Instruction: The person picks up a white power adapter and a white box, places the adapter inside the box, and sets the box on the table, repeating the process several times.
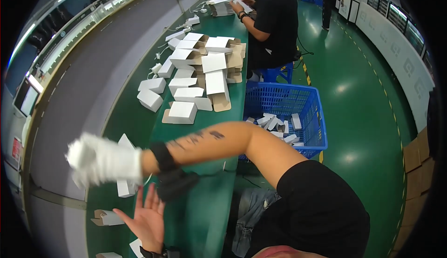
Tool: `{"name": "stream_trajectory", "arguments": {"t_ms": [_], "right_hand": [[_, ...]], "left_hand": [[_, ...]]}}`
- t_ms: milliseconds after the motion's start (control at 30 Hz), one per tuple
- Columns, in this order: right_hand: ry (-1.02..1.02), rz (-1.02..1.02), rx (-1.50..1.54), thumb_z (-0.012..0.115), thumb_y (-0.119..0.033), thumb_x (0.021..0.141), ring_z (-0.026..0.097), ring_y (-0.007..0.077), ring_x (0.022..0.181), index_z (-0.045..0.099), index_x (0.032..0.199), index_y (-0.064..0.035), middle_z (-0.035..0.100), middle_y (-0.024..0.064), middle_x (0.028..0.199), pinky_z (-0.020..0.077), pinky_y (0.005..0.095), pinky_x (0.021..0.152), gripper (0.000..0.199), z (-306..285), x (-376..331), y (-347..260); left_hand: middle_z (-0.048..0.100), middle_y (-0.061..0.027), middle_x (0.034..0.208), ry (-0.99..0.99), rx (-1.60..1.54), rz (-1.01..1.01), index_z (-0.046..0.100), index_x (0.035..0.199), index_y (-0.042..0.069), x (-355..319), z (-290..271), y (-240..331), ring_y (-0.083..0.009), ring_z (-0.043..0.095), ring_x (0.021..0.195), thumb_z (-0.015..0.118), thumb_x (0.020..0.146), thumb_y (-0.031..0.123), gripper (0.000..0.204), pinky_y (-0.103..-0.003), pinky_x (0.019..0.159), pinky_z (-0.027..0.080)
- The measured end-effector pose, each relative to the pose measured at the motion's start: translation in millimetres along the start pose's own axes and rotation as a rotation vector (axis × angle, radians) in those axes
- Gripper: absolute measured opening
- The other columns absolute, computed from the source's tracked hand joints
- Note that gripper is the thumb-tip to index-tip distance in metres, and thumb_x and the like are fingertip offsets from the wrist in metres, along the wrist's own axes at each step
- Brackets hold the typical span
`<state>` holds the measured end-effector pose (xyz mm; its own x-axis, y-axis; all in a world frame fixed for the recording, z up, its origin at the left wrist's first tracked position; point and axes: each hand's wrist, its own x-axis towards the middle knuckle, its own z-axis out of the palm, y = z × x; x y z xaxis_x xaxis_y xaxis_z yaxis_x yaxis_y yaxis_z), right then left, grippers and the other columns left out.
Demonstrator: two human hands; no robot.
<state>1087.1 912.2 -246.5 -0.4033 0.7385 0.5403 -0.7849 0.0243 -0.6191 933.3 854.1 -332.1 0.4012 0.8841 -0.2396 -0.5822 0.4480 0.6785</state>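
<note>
My right arm reaches across from the right, over the green table (pixel 195 220). Its hand (pixel 100 161) wears a white glove and is blurred by motion at the table's left edge, so I cannot tell whether it holds anything. A black band (pixel 162 155) sits on that wrist, with a dark strap (pixel 176 184) hanging under it. A small white carton (pixel 125 187) stands just below the gloved hand. My left hand (pixel 146 218) is bare, lower down, with its fingers spread and nothing in it.
Several white cartons (pixel 205 71), some with open flaps, lie further up the table. A grey conveyor (pixel 93 71) runs along the left. A blue basket (pixel 284 102) of small white boxes stands on the right. A co-worker in black (pixel 274 20) sits beyond it.
</note>
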Motion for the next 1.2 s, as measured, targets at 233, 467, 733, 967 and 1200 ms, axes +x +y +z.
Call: {"name": "stream_trajectory", "arguments": {"t_ms": [233, 467, 733, 967, 1200], "right_hand": [[0.069, -0.081, -0.556, 0.076, -0.028, 0.073, 0.054, 0.0163, 0.090, 0.050, 0.104, -0.0040, 0.055, 0.0068, 0.094, 0.0452, 0.0304, 0.081, 0.048, 16, -99, 44], [0.272, -0.040, -0.749, 0.073, -0.012, 0.070, 0.049, 0.0193, 0.108, 0.044, 0.124, -0.0029, 0.047, 0.0102, 0.118, 0.0430, 0.0310, 0.089, 0.063, -13, -121, 66], [0.216, 0.022, -0.952, 0.072, -0.019, 0.076, 0.052, 0.0201, 0.107, 0.038, 0.128, -0.0043, 0.048, 0.0093, 0.119, 0.0449, 0.0310, 0.088, 0.064, -58, -117, 106], [0.283, 0.177, -0.263, 0.070, -0.036, 0.078, 0.059, 0.0162, 0.071, 0.045, 0.119, -0.0045, 0.057, 0.0083, 0.100, 0.0483, 0.0270, 0.065, 0.058, -82, -123, 51], [0.031, 0.331, 0.323, 0.062, -0.047, 0.082, 0.054, 0.0150, 0.050, 0.051, 0.110, 0.0056, 0.058, 0.0101, 0.071, 0.0438, 0.0245, 0.047, 0.060, -58, -121, 8]], "left_hand": [[0.056, -0.0070, 0.095, 0.036, 0.836, 0.701, 0.047, 0.123, 0.003, 16, -46, 33, -0.0203, 0.055, 0.090, 0.054, 0.091, 0.028, 0.041, -0.037, 0.084, 0.047], [0.043, -0.0132, 0.136, -0.281, 0.147, 0.383, 0.042, 0.131, 0.000, 34, -15, -3, -0.0232, 0.036, 0.129, 0.039, 0.096, 0.022, 0.041, -0.036, 0.108, 0.025], [0.034, -0.0141, 0.142, -0.092, 0.559, 0.256, 0.032, 0.138, 0.001, 41, -37, 0, -0.0245, 0.034, 0.131, 0.040, 0.094, 0.039, 0.059, -0.039, 0.106, 0.028], [0.044, -0.0164, 0.133, 0.505, 2.036, 0.327, 0.031, 0.138, 0.002, 134, -99, 65, -0.0252, 0.043, 0.123, 0.065, 0.075, 0.051, 0.087, -0.040, 0.100, 0.036], [0.050, -0.0122, 0.124, 0.196, 1.432, 0.159, 0.026, 0.140, 0.005, 136, -151, 107, -0.0214, 0.047, 0.117, 0.083, 0.061, 0.026, 0.100, -0.036, 0.096, 0.038]]}}
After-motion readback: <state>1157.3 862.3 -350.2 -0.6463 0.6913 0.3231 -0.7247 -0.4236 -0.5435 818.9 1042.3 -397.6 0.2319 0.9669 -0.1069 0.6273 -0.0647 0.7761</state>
